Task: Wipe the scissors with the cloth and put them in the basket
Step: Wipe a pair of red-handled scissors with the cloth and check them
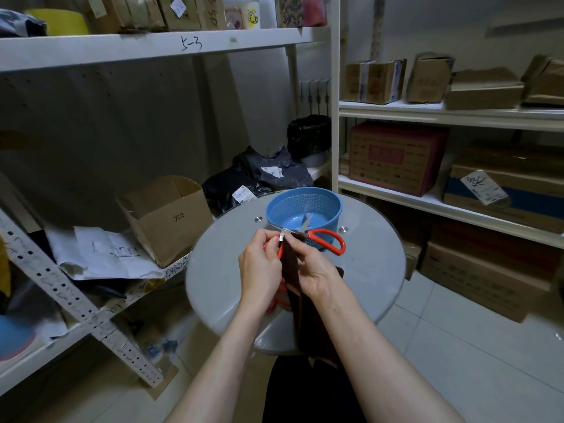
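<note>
My left hand (259, 267) pinches the stiff, sharp scissors (342, 244) by a handle, safest I judge, while my right hand (317, 270) grips the limp cloth (294, 264) round a blade.

Dim, soft indoor light; corners darken, edges bend with wide-angle distortion, slightly blurred.
</note>
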